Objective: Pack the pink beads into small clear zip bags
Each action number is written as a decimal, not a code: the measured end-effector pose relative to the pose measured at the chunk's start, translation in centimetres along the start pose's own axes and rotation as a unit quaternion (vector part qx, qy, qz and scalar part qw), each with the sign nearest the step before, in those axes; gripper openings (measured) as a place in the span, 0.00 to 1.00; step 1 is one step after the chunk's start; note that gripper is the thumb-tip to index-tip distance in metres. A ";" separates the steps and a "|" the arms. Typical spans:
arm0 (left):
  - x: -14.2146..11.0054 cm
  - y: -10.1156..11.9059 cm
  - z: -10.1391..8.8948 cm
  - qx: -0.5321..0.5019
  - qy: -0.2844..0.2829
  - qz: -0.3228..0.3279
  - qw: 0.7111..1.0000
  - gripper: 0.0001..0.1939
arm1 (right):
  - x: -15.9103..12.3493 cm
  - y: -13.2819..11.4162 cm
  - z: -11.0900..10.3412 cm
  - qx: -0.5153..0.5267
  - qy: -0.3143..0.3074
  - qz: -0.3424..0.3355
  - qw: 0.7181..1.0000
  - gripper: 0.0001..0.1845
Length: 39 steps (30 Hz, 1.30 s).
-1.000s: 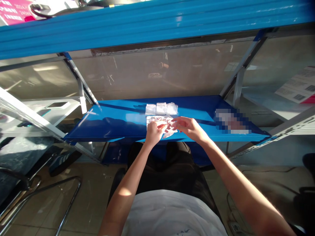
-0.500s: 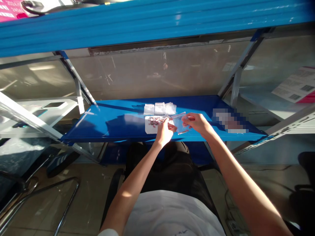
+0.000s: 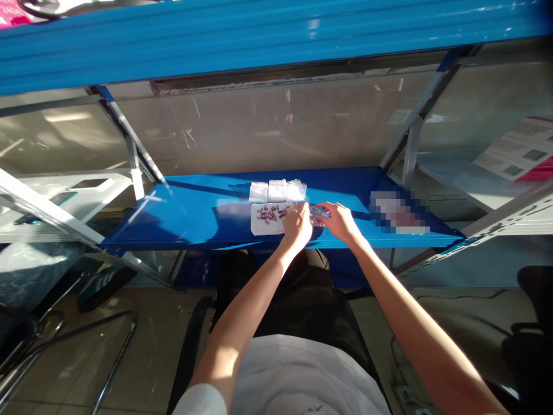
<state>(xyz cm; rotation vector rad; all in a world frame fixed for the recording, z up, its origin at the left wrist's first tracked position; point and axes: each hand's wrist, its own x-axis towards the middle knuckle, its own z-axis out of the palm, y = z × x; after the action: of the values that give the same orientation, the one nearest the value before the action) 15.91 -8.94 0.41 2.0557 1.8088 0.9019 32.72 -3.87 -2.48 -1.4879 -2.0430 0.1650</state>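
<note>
A small clear zip bag [image 3: 318,213] is held low over the blue shelf, partly hidden by fingers. My right hand [image 3: 340,221] pinches it from the right. At its left edge, my left hand [image 3: 299,225] has its fingers closed together; what lies in them is hidden. Just left of that hand sits a white tray [image 3: 259,228], its right end covered by the hand. Loose small pink-and-dark pieces [image 3: 268,215] are scattered in the tray. Behind it, several flat clear bags [image 3: 276,191] lie in a row of stacks.
The blue shelf [image 3: 207,219] has metal frame posts at both ends. A blurred-out patch [image 3: 400,213] covers something on its right part. A higher blue beam [image 3: 259,46] crosses above. White side surfaces hold a phone-like item [image 3: 90,184] left and a printed sheet [image 3: 518,150] right.
My left hand has moved right, off part of the tray, uncovering more pieces. The bag has tipped lower and shows less between my hands. The view has shifted slightly.
</note>
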 end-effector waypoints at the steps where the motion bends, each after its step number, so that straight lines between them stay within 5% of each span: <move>1: -0.2 0.0 0.0 0.005 0.006 0.011 1.000 0.18 | -0.1 0.0 0.0 -0.014 -0.006 -0.016 1.000 0.18; 12: -5.9 -3.8 -1.3 -0.005 0.051 0.112 0.992 0.11 | -0.6 -0.4 0.3 -0.038 -0.038 -0.064 0.997 0.14; 19: -6.8 -7.8 -5.2 0.046 0.150 -0.002 0.988 0.11 | -1.0 -2.3 0.5 -0.052 -0.017 -0.117 0.992 0.17; 23: -7.0 -10.2 -6.9 0.112 0.158 -0.068 0.979 0.12 | -1.6 -4.2 1.1 -0.029 -0.026 -0.163 0.986 0.14; 39: -7.2 -13.3 -7.9 0.147 0.196 -0.075 0.967 0.11 | -2.1 -4.3 1.6 -0.060 0.002 -0.125 0.990 0.19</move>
<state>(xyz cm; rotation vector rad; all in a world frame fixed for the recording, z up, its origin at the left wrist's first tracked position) 0.33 -14.87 -3.01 1.9691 2.3995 1.1157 28.72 -6.96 -2.76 -1.2824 -2.2477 -0.0621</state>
